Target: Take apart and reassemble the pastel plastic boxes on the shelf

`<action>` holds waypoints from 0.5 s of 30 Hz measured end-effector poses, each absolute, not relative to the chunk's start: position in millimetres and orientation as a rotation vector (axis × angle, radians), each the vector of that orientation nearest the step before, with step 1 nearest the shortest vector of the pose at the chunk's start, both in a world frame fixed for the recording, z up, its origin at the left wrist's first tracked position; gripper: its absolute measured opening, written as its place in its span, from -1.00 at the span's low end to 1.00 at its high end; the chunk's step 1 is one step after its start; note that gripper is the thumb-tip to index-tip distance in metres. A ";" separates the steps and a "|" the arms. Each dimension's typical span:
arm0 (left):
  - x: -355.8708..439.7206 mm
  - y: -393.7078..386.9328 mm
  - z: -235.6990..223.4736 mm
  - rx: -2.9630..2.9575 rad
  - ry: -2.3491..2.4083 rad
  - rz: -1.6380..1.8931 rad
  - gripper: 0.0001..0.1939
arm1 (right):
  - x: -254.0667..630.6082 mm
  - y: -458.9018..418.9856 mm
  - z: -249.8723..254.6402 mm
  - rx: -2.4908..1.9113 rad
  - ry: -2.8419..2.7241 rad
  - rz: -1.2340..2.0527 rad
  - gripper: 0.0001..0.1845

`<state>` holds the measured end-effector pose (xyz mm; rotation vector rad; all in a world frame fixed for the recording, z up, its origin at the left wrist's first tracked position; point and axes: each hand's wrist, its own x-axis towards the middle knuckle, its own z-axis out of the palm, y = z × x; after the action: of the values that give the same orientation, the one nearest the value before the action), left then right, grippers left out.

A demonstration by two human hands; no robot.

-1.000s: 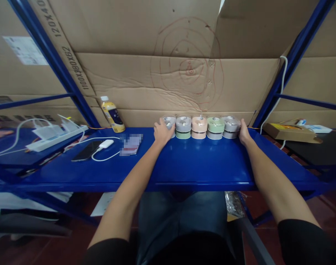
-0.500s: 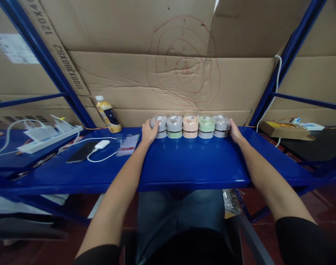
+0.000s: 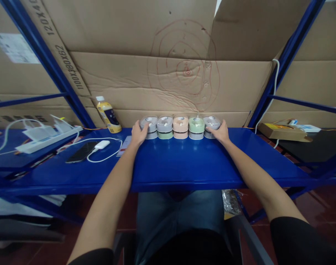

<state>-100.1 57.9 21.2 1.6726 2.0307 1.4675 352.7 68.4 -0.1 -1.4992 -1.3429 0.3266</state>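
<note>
From where I stand, the head view has five short stacks of containers in a row near the middle of the frame, toward the back of a blue counter point(image 3: 184, 165). Each stack is two high, with clear plastic on top. The left-end stack point(image 3: 150, 127) is grey over grey; the second stack point(image 3: 165, 127) is grey over green. The middle stack point(image 3: 180, 127) is peach on both levels, the fourth stack point(image 3: 196, 127) has green over grey, and the right-end stack point(image 3: 210, 127) is grey on both.

The left hand point(image 3: 139, 133) is curled around the outer side of the left-end stack, its thumb against the front. The right hand point(image 3: 220, 132) grips the other end — thumb across the front of the right-end stack, fingers at its outer side. The hands themselves are well apart, with the row between them.

Left of center, a yellow bottle point(image 3: 109, 116) leans a little by the cardboard point(image 3: 129, 33) backing. Lower left there's a dark phone point(image 3: 81, 152), with a white charger point(image 3: 102, 144) and cable point(image 3: 100, 161) beside it. A flat, pale item point(image 3: 124, 145) is partly hidden by the left hand — I can't tell what it is. Further left sits a white power strip point(image 3: 49, 140); at the right of the frame, an open box point(image 3: 285, 132).
</note>
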 end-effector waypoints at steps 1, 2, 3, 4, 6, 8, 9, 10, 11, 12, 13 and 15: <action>-98.8 57.0 21.7 1.670 2.030 1.459 -0.26 | 348.9 67.4 1.2 -1.518 -1.328 0.257 0.39; -97.2 55.7 22.1 1.667 2.032 1.453 -0.22 | 345.9 66.6 2.3 -1.529 -1.323 0.208 0.42; -95.5 54.1 22.5 1.665 2.037 1.447 -0.19 | 343.6 66.0 3.2 -1.536 -1.331 0.183 0.40; -93.6 52.2 22.9 1.663 2.043 1.439 -0.16 | 342.1 65.4 4.0 -1.538 -1.350 0.173 0.35; -89.9 47.6 24.2 1.671 2.060 1.435 -0.15 | 340.9 63.9 5.9 -1.532 -1.378 0.158 0.24; -85.8 42.5 26.9 1.705 2.078 1.461 -0.17 | 342.1 62.0 8.7 -1.526 -1.356 0.135 0.16; -83.5 39.8 28.8 1.735 2.086 1.495 -0.20 | 343.9 61.1 10.6 -1.527 -1.319 0.125 0.14; -80.9 37.1 31.1 1.776 2.086 1.549 -0.23 | 346.6 60.3 13.0 -1.534 -1.268 0.121 0.12; -77.8 34.3 33.6 1.827 2.073 1.620 -0.28 | 350.3 59.8 15.7 -1.544 -1.203 0.122 0.10; -74.3 31.3 36.1 1.885 2.041 1.702 -0.34 | 355.0 59.6 18.8 -1.552 -1.130 0.121 0.07; -70.1 28.2 38.5 1.945 1.987 1.791 -0.41 | 360.4 59.4 22.2 -1.550 -1.053 0.112 0.05; -60.2 21.1 41.7 2.077 1.793 1.920 -0.57 | 371.6 58.2 29.8 -1.485 -0.992 0.073 -0.03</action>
<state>-60.2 21.1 41.7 2.0768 1.7933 1.9204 371.6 58.2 29.8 -1.4852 -0.9918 0.0727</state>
